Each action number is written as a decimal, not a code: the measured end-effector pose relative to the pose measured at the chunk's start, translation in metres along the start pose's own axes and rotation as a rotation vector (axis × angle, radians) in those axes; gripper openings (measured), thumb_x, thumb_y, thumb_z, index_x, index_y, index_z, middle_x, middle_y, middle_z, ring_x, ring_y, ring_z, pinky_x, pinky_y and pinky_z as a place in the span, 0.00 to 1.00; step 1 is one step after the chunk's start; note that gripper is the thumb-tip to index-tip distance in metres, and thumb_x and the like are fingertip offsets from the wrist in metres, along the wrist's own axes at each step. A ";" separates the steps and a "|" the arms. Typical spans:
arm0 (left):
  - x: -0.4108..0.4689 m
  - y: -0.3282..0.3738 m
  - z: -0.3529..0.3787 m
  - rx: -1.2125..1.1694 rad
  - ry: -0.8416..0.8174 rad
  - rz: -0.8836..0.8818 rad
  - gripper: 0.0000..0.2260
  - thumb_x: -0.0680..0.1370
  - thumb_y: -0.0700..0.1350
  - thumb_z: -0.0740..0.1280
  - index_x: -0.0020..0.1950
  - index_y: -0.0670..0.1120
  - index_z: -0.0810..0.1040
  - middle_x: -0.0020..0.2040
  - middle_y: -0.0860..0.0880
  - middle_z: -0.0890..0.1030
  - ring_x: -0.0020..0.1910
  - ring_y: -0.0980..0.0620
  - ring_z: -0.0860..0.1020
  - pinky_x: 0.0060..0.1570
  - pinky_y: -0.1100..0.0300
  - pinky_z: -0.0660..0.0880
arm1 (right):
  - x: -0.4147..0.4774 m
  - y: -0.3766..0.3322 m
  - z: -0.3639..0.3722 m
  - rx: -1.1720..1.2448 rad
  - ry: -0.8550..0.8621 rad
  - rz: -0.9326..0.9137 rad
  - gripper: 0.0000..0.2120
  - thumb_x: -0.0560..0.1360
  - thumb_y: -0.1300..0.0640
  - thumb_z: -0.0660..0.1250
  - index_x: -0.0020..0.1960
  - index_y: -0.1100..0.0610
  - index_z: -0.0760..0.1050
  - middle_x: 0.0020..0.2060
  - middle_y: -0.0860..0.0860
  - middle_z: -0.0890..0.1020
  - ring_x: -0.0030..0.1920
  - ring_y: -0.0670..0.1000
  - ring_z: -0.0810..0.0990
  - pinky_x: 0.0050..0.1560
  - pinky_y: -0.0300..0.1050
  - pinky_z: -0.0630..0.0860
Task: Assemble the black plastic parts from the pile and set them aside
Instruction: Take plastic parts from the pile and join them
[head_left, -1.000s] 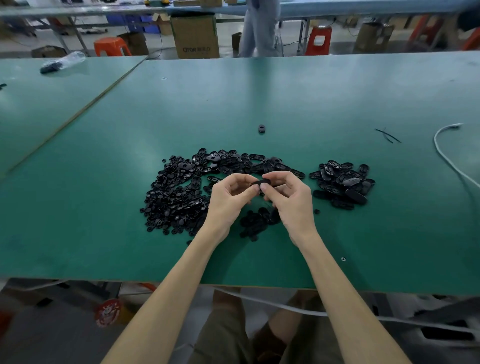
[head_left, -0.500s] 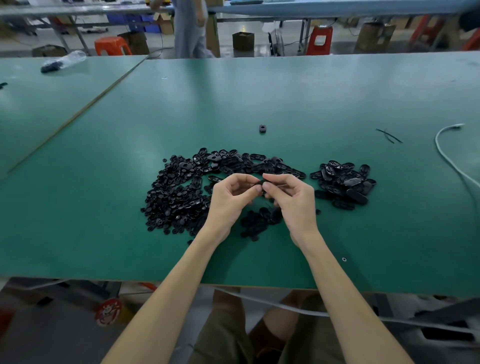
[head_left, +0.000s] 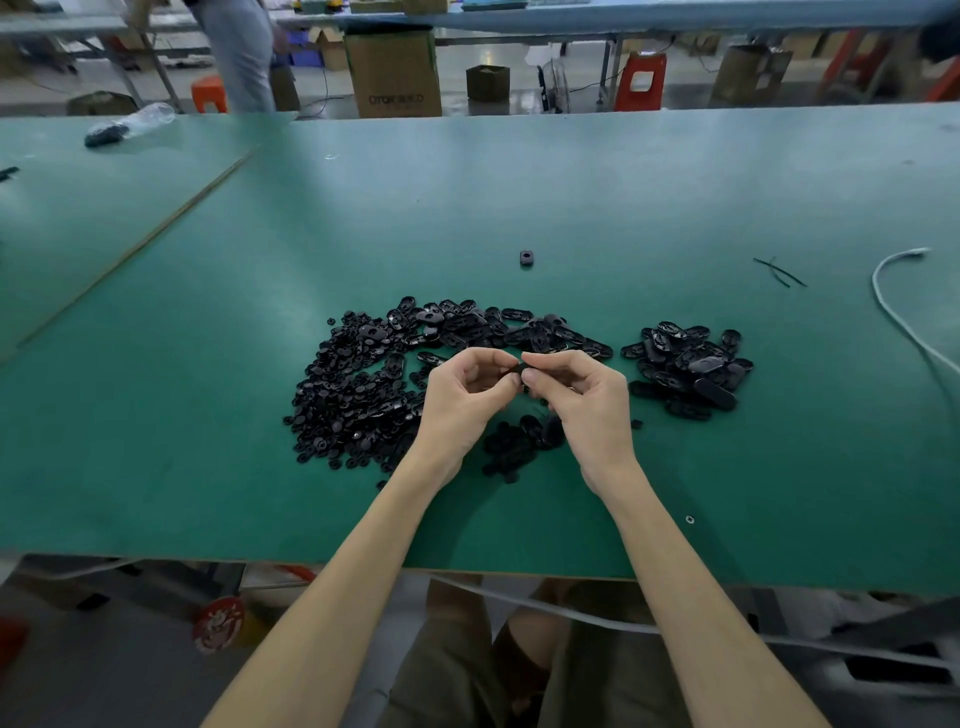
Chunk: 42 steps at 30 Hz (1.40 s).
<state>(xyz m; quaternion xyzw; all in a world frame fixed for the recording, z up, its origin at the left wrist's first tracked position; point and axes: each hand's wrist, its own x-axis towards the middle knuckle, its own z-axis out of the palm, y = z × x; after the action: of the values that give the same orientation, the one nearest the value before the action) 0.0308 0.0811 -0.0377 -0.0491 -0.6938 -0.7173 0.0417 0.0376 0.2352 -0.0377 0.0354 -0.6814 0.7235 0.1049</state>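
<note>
Left hand (head_left: 467, 395) and right hand (head_left: 582, 400) both pinch one small black part (head_left: 521, 369) above the pile (head_left: 358, 389); likely light, stiff, smooth — hold by edges.

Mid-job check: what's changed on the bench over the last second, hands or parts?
Almost nothing. The left hand and right hand stay where they were, both pinching the same small black part; only their grip shifted slightly. Behind the table a person walked leftward. The main pile, the smaller pile to its right and the lone piece farther back lie as before.
</note>
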 end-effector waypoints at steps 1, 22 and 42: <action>0.000 0.000 0.000 0.010 0.004 0.004 0.06 0.77 0.33 0.73 0.52 0.41 0.83 0.46 0.47 0.86 0.45 0.54 0.83 0.45 0.64 0.78 | 0.000 0.000 0.000 -0.006 -0.006 -0.002 0.11 0.75 0.65 0.77 0.49 0.49 0.88 0.43 0.49 0.88 0.41 0.46 0.86 0.47 0.37 0.80; -0.002 0.004 0.001 0.001 -0.006 0.012 0.07 0.77 0.35 0.75 0.54 0.41 0.84 0.48 0.46 0.87 0.46 0.53 0.85 0.48 0.62 0.80 | 0.000 -0.001 -0.001 -0.019 0.044 0.001 0.10 0.76 0.65 0.76 0.48 0.50 0.86 0.40 0.49 0.88 0.37 0.45 0.83 0.44 0.38 0.80; 0.032 0.061 0.066 0.257 -0.106 0.123 0.06 0.75 0.36 0.76 0.49 0.45 0.85 0.40 0.50 0.87 0.37 0.54 0.85 0.46 0.61 0.82 | 0.004 0.000 0.005 -0.346 0.009 0.074 0.15 0.77 0.68 0.65 0.37 0.53 0.74 0.28 0.40 0.80 0.28 0.41 0.73 0.32 0.32 0.68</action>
<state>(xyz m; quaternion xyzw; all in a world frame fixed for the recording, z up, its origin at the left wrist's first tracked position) 0.0075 0.1454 0.0292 -0.1236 -0.7769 -0.6149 0.0550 0.0337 0.2309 -0.0370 -0.0116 -0.7960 0.5990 0.0861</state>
